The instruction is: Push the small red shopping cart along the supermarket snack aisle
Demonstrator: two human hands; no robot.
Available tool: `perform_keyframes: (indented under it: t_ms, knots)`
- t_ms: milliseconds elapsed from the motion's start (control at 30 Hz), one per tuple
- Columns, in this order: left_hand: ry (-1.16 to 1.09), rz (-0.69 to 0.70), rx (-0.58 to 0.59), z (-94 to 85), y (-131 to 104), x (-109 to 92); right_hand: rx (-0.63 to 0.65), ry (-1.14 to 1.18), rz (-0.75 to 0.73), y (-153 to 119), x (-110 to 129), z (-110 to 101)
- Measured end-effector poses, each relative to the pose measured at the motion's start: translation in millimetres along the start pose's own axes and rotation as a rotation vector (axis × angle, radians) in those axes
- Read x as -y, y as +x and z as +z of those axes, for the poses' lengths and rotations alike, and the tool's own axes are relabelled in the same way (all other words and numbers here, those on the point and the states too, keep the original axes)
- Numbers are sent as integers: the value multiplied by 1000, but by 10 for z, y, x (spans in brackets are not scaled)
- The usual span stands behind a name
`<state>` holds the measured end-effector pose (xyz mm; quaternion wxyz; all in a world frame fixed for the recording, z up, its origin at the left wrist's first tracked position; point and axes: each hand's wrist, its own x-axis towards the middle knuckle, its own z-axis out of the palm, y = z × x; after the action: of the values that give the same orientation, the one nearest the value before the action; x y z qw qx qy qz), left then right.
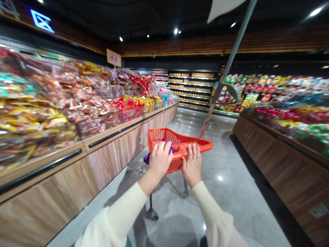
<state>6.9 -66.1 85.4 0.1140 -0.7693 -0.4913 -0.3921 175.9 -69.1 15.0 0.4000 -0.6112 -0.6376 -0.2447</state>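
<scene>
A small orange-red shopping cart (pixel 174 137) with a perforated plastic basket and thin legs on casters stands on the floor in front of me. My left hand (pixel 160 158) is closed over its near rim, at the left. Something purple, like a cloth or strap (pixel 146 158), shows beside and beyond those fingers; I cannot tell whether the hand holds it too. At the right of the same rim rests my right hand (pixel 192 164), fingers laid over the edge and thumb bent on the near side. A tall pole (pixel 238 43) rises from the cart's far right part, bearing a white flag (pixel 223 7).
Wrapped sweets fill a long wood-fronted counter (pixel 108 137) on the left, with a price sign (pixel 113 58) above. Another wooden display (pixel 282 157) lines the right side. Grey shiny floor (pixel 226 206) runs between them towards stocked wall shelves (pixel 191 89).
</scene>
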Motion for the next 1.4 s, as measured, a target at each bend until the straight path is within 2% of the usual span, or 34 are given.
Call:
perform_keyframes:
  t_ms: [67, 167, 300, 367, 533, 667, 800, 867, 933, 1033, 1167, 1267, 1400]
  knots:
    - [41, 82, -20, 37, -54, -136, 16, -16, 5, 4, 50, -8]
    - [31, 148, -2, 23, -71, -117, 72, -57, -24, 33, 26, -68]
    - [19, -9, -38, -77, -84, 76, 80, -68, -17, 59, -33, -92]
    - [23, -40, -43, -74, -97, 87, 82, -41, -11, 47, 12, -61]
    - [14, 102, 39, 33, -74, 3, 103, -18, -42, 47, 148, -20]
    - [-1, 205, 100, -39, -78, 183, 108, -52, -76, 143, 34, -37]
    - [53, 112, 24, -75, -114, 295, 135, -52, -105, 198, -1, -1]
    - [48, 98, 11, -37, -84, 244, 138, -37, -95, 225, 36, 21]
    - [18, 146, 44, -4, -19, 175, 147, -11, -103, 288, 36, 33]
    - [-30, 219, 121, -21, 74, 145, 170, 4, -129, 443, -97, 41]
    - [-20, 93, 76, -68, 75, 216, 215, -31, -186, 583, -308, 53]
    - [-20, 73, 23, -25, 48, 218, 220, -34, -185, 551, -296, 46]
    - [-12, 93, 42, 0, 111, 186, 158, -39, -124, 447, -186, -36]
